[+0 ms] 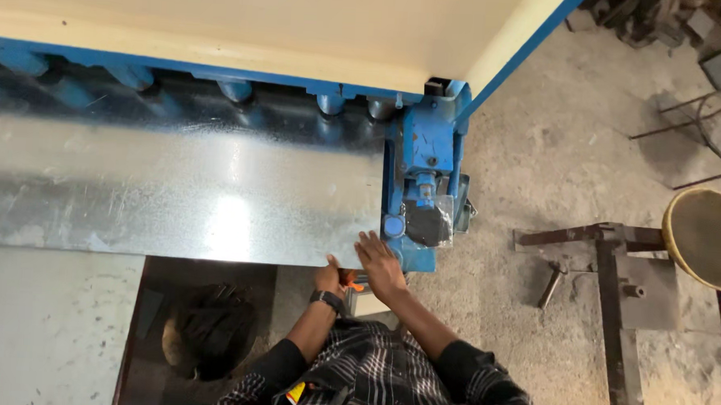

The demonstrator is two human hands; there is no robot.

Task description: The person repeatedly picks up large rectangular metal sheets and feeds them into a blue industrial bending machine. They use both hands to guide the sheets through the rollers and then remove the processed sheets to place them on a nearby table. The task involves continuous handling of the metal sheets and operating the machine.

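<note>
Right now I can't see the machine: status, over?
Right hand flat on metal sheet corner. Left hand under sheet edge, grip hidden. Blue machine beside sheet.

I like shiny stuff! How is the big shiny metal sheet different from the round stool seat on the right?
The flat silver metal sheet is wide, rectangular and gleaming; the round tan stool seat is small, dull and speckled. The sheet lies on the blue machine under the right hand; the seat stands apart, untouched.

Glossy galvanized metal sheet — blue painted steel machine, rough concrete floor.
</note>
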